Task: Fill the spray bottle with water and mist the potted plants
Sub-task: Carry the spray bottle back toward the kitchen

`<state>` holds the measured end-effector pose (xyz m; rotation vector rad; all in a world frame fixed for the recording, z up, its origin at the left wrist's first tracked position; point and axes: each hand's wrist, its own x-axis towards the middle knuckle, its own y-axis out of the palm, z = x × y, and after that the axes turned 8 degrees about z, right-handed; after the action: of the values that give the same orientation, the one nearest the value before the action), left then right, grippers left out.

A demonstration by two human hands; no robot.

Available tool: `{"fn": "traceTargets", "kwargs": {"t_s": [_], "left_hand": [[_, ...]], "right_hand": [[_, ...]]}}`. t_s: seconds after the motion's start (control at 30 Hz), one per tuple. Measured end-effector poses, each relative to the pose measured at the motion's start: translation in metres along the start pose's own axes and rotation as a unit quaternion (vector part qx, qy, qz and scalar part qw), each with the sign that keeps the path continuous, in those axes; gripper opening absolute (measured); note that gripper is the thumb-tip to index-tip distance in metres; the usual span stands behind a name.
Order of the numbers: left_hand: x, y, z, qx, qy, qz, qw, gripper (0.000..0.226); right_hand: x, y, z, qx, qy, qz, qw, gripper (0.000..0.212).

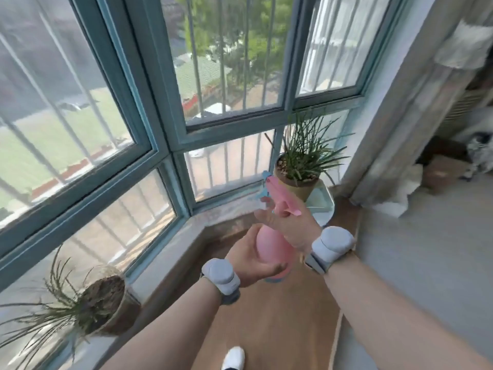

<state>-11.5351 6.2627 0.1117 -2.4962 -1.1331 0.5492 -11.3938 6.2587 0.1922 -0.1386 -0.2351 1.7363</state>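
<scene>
Bay window (160,134) with teal frames and a wooden sill (213,237); misting step in hand.

Both hands hold the pink bottle (272,252) in the air above the sill. The left hand (249,259) cups the belly from below and the side, with the fingers curled round it. The right hand (286,222) grips the neck under the spray head, its fingers reaching forward to the blue trigger (260,194). Whether the trigger is squeezed cannot be told. The nozzle (265,175) tilts up and away, just short of the far plant (304,153), whose pot stands on a glass stand (322,206) at the corner of the sill. How much water the bottle holds cannot be read through the pink wall.

To do the step well, the left hand should steady the weight while the right hand alone works the trigger, in short full pulls. The nozzle looks close to the pot rim. Drawing back a little and aiming higher, at the thin leaves and not the soil, would likely spread a finer mist. Overspray may wet the panes behind.

A near plant (80,297) leans from its pot at lower left, well apart from the bottle, and probably comes next. A pale curtain (413,116) hangs to the right. Grey wristbands (332,244) sit on both wrists.
</scene>
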Motion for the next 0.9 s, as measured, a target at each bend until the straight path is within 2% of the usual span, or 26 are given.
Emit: {"fn": "traceTargets", "kwargs": {"t_s": [0.07, 0.17, 0.2, 0.3, 0.37, 0.53, 0.6, 0.7, 0.9], "left_hand": [[0.030, 0.000, -0.017, -0.014, 0.010, 0.030, 0.999, 0.092], [0.082, 0.001, -0.044, 0.001, 0.033, 0.092, 0.995, 0.088], [0.086, -0.001, -0.046, 0.009, 0.040, 0.097, 0.994, 0.086], [0.134, 0.009, -0.068, 0.033, 0.075, 0.185, 0.979, 0.085], [0.164, 0.029, -0.085, 0.065, 0.106, 0.243, 0.962, 0.076], [0.207, 0.108, -0.126, 0.105, 0.133, 0.340, 0.925, 0.079], [0.211, 0.127, -0.136, 0.113, 0.141, 0.334, 0.925, 0.074], [0.232, 0.185, -0.169, 0.120, 0.176, 0.364, 0.907, 0.076], [0.276, 0.304, -0.245, 0.140, 0.228, 0.374, 0.888, 0.080]], "right_hand": [[-0.006, -0.028, -0.009, -0.001, 0.024, -0.048, 0.999, 0.035], [-0.015, -0.071, -0.026, -0.006, 0.054, -0.176, 0.983, 0.016], [-0.016, -0.073, -0.024, -0.001, 0.050, -0.180, 0.982, 0.016], [-0.024, -0.108, -0.026, 0.005, 0.033, -0.251, 0.968, 0.018], [-0.038, -0.134, -0.033, 0.003, 0.044, -0.302, 0.952, 0.020], [-0.095, -0.185, -0.064, 0.015, 0.104, -0.466, 0.879, 0.004], [-0.108, -0.194, -0.071, 0.017, 0.122, -0.484, 0.866, 0.009], [-0.150, -0.232, -0.087, 0.011, 0.139, -0.523, 0.841, 0.020], [-0.224, -0.329, -0.107, -0.008, 0.140, -0.596, 0.791, 0.021]]}}
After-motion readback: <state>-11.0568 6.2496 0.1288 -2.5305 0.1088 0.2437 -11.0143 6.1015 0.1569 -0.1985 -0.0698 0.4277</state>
